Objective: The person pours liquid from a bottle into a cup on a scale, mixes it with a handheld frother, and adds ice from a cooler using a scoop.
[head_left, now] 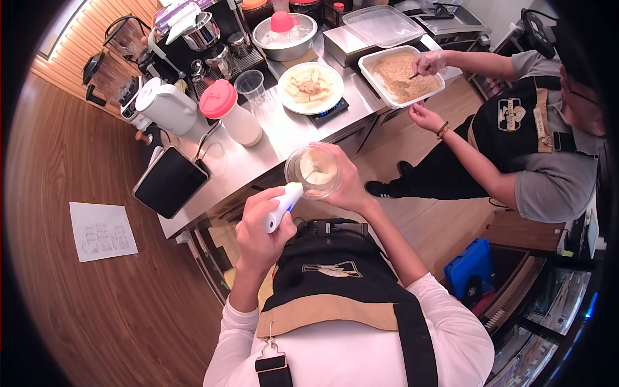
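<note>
In my left hand (261, 226) is a white handheld frother (284, 208), gripped with its body tilted over a clear cup. My right hand (345, 177) is wrapped round that clear cup (313, 171), which has creamy white contents at its bottom. The frother's thin shaft reaches into the cup. Just beyond the cup, a white plate (285, 101) of pale pieces with brown powder on top rests on a black scale (330, 114). A shaker bottle (241, 126) with a pink lid stands on the counter to the left of the plate.
A co-worker (554, 155) at the right, one hand gloved, works over a white tray (367, 69) of brown powder. On the counter (277, 145) are a tablet (170, 182), a white kettle (173, 109), an empty plastic cup (251, 84) and a metal bowl (278, 51).
</note>
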Action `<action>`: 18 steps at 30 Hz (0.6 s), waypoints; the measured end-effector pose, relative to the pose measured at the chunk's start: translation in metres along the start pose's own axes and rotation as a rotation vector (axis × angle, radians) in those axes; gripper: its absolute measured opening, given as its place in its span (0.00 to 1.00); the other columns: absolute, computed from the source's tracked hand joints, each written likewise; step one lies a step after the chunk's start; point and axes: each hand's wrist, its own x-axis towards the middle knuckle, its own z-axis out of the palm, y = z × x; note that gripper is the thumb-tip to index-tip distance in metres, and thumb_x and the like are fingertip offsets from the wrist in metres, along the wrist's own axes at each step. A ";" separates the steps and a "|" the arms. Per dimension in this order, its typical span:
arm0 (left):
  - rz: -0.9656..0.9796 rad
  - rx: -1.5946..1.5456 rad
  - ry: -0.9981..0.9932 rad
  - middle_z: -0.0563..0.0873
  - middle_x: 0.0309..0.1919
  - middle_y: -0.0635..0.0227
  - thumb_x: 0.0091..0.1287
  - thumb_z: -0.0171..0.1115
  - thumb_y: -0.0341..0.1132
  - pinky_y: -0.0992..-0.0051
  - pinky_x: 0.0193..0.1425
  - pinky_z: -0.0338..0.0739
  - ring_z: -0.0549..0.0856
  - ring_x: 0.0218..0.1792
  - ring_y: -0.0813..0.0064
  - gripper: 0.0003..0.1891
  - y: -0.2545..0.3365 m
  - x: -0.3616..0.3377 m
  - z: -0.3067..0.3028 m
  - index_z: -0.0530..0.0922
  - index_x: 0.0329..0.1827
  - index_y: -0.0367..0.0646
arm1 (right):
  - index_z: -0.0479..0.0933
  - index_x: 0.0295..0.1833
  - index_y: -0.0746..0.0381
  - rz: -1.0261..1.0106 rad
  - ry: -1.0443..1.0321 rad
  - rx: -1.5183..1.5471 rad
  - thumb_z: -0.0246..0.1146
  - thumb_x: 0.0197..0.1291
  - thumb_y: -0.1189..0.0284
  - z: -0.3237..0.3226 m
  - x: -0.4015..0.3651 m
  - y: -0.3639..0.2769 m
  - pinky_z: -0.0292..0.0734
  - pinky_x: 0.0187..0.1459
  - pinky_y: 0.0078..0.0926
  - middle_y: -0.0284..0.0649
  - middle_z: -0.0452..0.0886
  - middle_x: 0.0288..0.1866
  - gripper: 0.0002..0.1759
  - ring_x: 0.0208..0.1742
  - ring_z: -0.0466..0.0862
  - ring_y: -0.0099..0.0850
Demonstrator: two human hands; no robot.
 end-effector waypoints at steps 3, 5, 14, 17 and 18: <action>0.002 0.010 0.009 0.81 0.48 0.45 0.64 0.62 0.24 0.74 0.34 0.86 0.86 0.38 0.66 0.20 -0.001 -0.003 -0.001 0.63 0.54 0.40 | 0.67 0.65 0.61 0.031 0.015 0.016 0.79 0.36 0.69 -0.001 -0.002 0.001 0.72 0.64 0.36 0.45 0.74 0.63 0.46 0.63 0.76 0.42; 0.012 0.015 0.012 0.81 0.48 0.44 0.64 0.62 0.24 0.74 0.34 0.86 0.86 0.38 0.66 0.20 -0.001 -0.004 -0.001 0.63 0.54 0.40 | 0.66 0.65 0.62 0.011 0.003 -0.051 0.81 0.38 0.66 -0.004 -0.002 0.003 0.74 0.62 0.35 0.44 0.74 0.62 0.47 0.62 0.77 0.39; 0.023 0.004 0.006 0.81 0.48 0.42 0.63 0.62 0.23 0.74 0.35 0.87 0.86 0.38 0.65 0.20 0.001 -0.007 -0.001 0.63 0.53 0.39 | 0.67 0.66 0.62 -0.003 0.002 -0.056 0.81 0.37 0.66 -0.004 0.002 0.006 0.74 0.61 0.35 0.44 0.75 0.62 0.48 0.60 0.78 0.39; 0.036 0.002 0.012 0.81 0.48 0.42 0.62 0.62 0.23 0.73 0.34 0.87 0.86 0.38 0.64 0.20 0.002 -0.008 -0.001 0.63 0.53 0.39 | 0.67 0.66 0.62 0.003 -0.001 -0.065 0.81 0.37 0.65 -0.005 0.002 0.007 0.74 0.61 0.35 0.44 0.74 0.62 0.48 0.60 0.78 0.39; 0.044 0.005 0.014 0.81 0.48 0.42 0.62 0.62 0.23 0.73 0.34 0.87 0.86 0.38 0.64 0.20 0.003 -0.008 -0.001 0.62 0.53 0.39 | 0.67 0.66 0.62 0.010 -0.004 -0.057 0.81 0.37 0.65 -0.005 0.003 0.007 0.74 0.61 0.35 0.44 0.74 0.62 0.48 0.60 0.78 0.39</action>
